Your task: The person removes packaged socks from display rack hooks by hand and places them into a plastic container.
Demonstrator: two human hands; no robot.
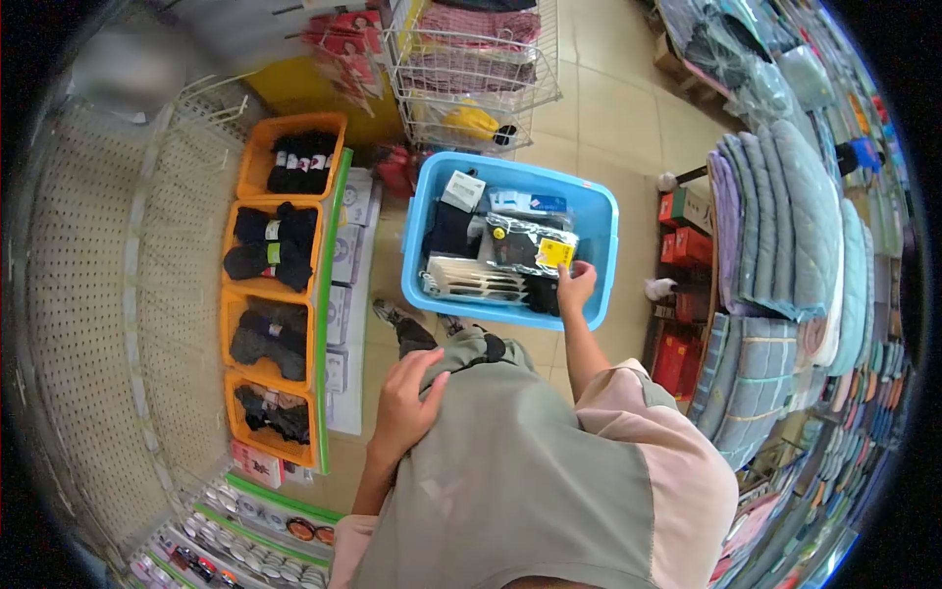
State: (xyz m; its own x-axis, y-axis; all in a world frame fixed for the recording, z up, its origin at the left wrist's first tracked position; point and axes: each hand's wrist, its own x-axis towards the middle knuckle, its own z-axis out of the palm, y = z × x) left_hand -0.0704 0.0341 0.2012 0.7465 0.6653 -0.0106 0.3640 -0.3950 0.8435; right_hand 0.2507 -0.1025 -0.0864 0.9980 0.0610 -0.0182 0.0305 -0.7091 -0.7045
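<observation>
A blue plastic tub [417,211] sits low in front of me with packaged goods inside. My right hand [577,288] reaches over its near right side, fingers bent at the corner of a clear-wrapped dark packet [517,245] with a yellow label. The hidden fingertips seem to grip that corner. Beside the packet lie white card hangers [476,281], black socks [451,231] with a white tag, and a blue-and-white pack [530,202]. My left hand [404,402] is against the front of my grey-green garment, its fingers slightly curved and apart, holding nothing.
Orange bins [231,329] of dark socks line a green-edged shelf [329,393] at left, beside a pegboard wall [78,294]. A wire rack [471,83] stands beyond the tub. Folded quilts [785,226] and red boxes [677,363] fill the right side.
</observation>
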